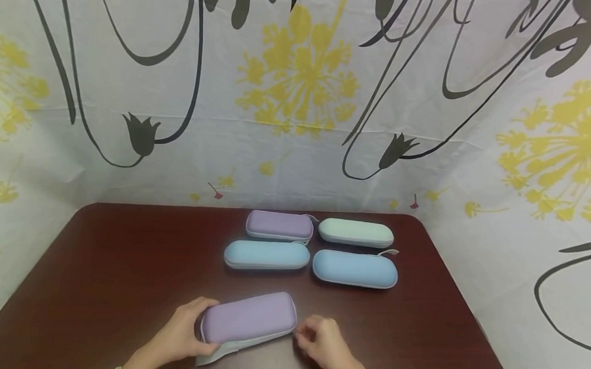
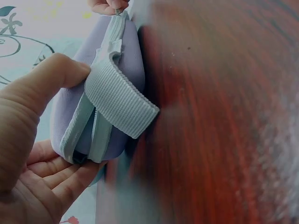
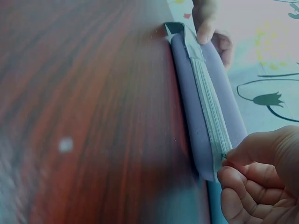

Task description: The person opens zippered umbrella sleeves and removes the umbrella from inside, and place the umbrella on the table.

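Observation:
A purple zip case (image 1: pixel 248 318) lies slightly askew near the front of the table. My left hand (image 1: pixel 185 329) grips its left end, thumb on the near side and fingers round the back. A pale grey strap (image 2: pixel 119 95) sticks out from that end; beside it, in the left wrist view, the two zip tapes stand apart. My right hand (image 1: pixel 324 342) is at the case's right end. Its thumb and forefinger pinch the small zip pull (image 3: pixel 224 157) at the end of the grey zip (image 3: pixel 210 107). The pull itself is mostly hidden by the fingertips.
Behind stand two rows of closed cases: a purple one (image 1: pixel 279 225) and a mint one (image 1: pixel 356 233) at the back, a light blue one (image 1: pixel 266 255) and a blue one (image 1: pixel 355 269) before them. A patterned cloth (image 1: pixel 296 168) hangs behind the dark brown table (image 1: pixel 136 265).

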Action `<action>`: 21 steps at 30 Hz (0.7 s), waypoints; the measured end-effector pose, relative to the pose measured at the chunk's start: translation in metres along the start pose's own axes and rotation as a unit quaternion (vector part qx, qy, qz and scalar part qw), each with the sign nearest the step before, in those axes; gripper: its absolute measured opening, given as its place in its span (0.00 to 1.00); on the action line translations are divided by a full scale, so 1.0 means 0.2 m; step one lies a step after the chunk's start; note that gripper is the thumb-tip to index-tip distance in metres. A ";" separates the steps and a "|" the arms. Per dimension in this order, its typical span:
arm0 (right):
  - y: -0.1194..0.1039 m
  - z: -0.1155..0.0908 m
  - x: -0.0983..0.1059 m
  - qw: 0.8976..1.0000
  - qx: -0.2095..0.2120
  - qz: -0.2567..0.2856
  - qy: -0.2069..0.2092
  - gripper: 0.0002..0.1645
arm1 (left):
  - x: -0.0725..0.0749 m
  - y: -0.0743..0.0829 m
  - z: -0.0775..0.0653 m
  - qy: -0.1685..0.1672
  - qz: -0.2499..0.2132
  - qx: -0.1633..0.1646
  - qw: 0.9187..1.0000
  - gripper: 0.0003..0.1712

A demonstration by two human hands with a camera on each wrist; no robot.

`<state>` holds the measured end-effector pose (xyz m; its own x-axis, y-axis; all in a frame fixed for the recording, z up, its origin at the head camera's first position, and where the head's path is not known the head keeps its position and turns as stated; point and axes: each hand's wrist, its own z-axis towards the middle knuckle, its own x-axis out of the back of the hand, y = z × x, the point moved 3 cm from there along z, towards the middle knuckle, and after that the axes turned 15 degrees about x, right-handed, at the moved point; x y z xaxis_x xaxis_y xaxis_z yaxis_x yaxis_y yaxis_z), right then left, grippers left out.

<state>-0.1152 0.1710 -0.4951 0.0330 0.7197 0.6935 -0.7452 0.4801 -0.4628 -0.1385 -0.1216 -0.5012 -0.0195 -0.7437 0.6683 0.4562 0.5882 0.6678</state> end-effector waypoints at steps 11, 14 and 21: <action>-0.10 0.04 -0.09 0.999 0.029 -0.015 0.002 0.09 | -0.02 0.00 0.00 0.020 -0.008 0.003 1.000 0.36; -0.14 0.06 -0.11 1.000 0.017 -0.017 -0.006 0.08 | -0.02 0.00 0.00 0.019 -0.009 0.002 1.000 0.36; -0.20 0.09 -0.18 0.999 0.014 -0.017 -0.024 0.05 | -0.01 0.01 -0.01 0.016 -0.007 0.011 1.000 0.36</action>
<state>-0.0991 0.1174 -0.4924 0.0267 0.6778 0.7347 -0.7620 0.4895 -0.4239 -0.1363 -0.1202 -0.5014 0.0037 -0.7614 0.6483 0.4366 0.5845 0.6839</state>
